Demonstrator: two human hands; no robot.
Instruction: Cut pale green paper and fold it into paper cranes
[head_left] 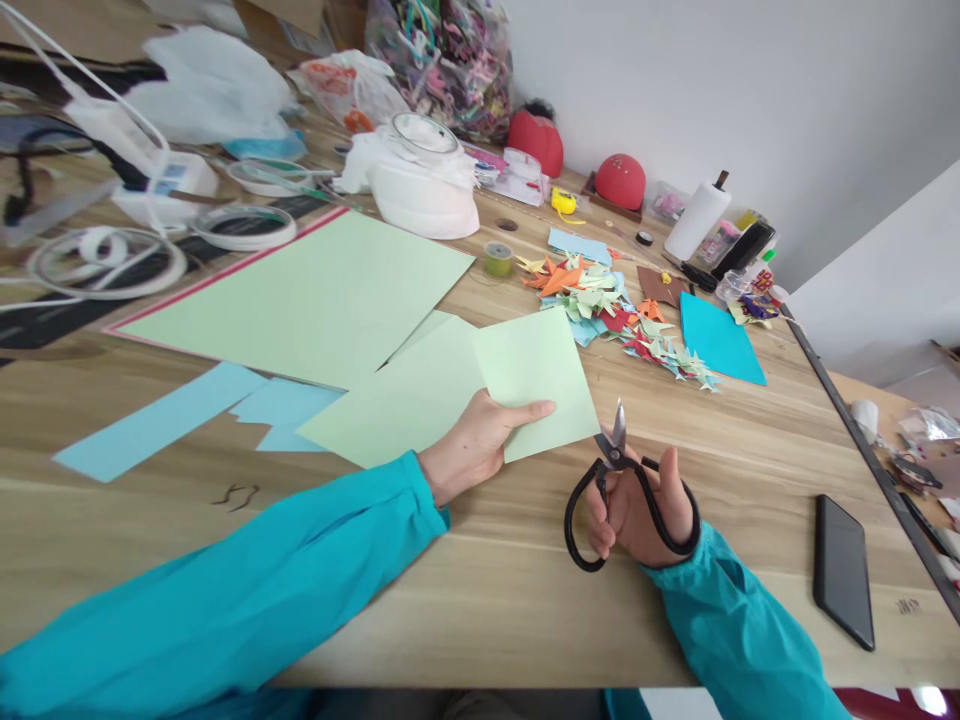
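Observation:
My left hand (480, 440) pinches a square-looking piece of light green paper (536, 370), its thumb lying across the front. In my right hand (637, 515) is a pair of black-handled scissors (616, 455), fingers and thumb through the loops. The blades point up and are parted, close by the paper's lower right corner. Below and left of the held piece lies a larger light green sheet (405, 415), partly hidden by my left hand. Behind it rests a big stack of green paper (300, 300) with a red edge.
Blue paper strips (161, 420) lie at the left. Folded paper pieces (592, 300) are heaped beyond the hands, beside a turquoise sheet (720, 335) and a spool (497, 260). A phone (844, 570) lies at the right. Cables (105, 265) and bags (210, 85) crowd the back left.

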